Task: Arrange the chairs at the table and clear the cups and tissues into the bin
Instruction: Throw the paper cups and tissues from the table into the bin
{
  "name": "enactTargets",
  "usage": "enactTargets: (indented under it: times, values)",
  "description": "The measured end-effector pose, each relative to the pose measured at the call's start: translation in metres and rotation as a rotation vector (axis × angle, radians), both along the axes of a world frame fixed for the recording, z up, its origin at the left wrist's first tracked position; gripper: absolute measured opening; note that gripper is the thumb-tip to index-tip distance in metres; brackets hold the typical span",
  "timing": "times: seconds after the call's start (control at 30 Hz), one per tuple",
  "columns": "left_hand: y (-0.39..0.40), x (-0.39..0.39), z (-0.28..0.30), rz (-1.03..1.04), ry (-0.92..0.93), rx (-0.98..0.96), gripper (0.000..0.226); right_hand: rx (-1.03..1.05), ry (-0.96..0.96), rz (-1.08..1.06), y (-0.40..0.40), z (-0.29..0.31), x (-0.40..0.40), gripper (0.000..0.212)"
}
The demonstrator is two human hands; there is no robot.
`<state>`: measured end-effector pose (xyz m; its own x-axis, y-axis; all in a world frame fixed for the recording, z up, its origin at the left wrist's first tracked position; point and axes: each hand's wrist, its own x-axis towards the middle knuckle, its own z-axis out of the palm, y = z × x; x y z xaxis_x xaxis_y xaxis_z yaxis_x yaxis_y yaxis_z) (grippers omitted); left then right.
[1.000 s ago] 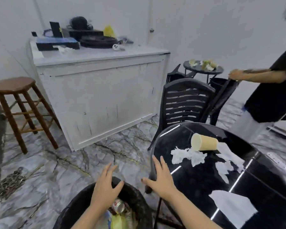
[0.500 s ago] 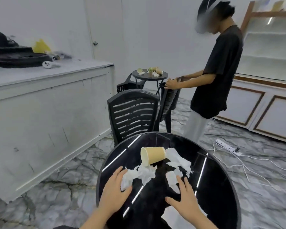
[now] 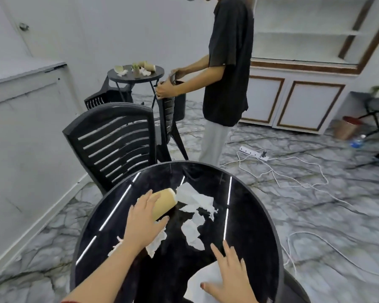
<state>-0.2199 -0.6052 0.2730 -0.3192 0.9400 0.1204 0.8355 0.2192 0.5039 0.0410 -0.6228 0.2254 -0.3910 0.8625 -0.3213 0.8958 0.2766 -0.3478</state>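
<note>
A tan paper cup (image 3: pixel 165 201) lies on its side on the round black glossy table (image 3: pixel 269 215). My left hand (image 3: pixel 143 221) lies over the cup's open end, fingers on top and thumb against its near side, gripping it. A crumpled tissue (image 3: pixel 157 243) shows under that wrist. More white tissues (image 3: pixel 197 200) lie right of the cup, with another piece (image 3: pixel 192 234) nearer me. My right hand (image 3: pixel 230 274) is spread open on a large tissue (image 3: pixel 198 281) at the near edge. A black slatted chair (image 3: pixel 116 138) stands at the table's far left side. The bin is out of view.
Another person (image 3: pixel 228 62) stands beyond the table, gripping a second black chair (image 3: pixel 169 114). A small round table (image 3: pixel 136 73) behind carries cups and tissues. A white counter (image 3: pixel 20 127) runs along the left. A power strip (image 3: pixel 253 153) and cables trail over the marble floor on the right.
My view swung from the bin to the table. My left hand moved from the tissue forward onto the cup and closed on it. My right hand drew back onto the near tissue.
</note>
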Motion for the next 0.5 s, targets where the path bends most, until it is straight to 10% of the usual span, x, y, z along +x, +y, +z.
enactTargets:
  times: [0.37,0.5]
  values:
    - [0.021,-0.022,-0.03,-0.108,0.101,-0.016,0.069,0.244,-0.111,0.168,-0.02,-0.001,-0.009,0.108]
    - [0.025,-0.028,-0.034,-0.091,0.036,-0.011,0.065,0.386,-0.103,0.167,-0.023,-0.014,-0.004,0.068]
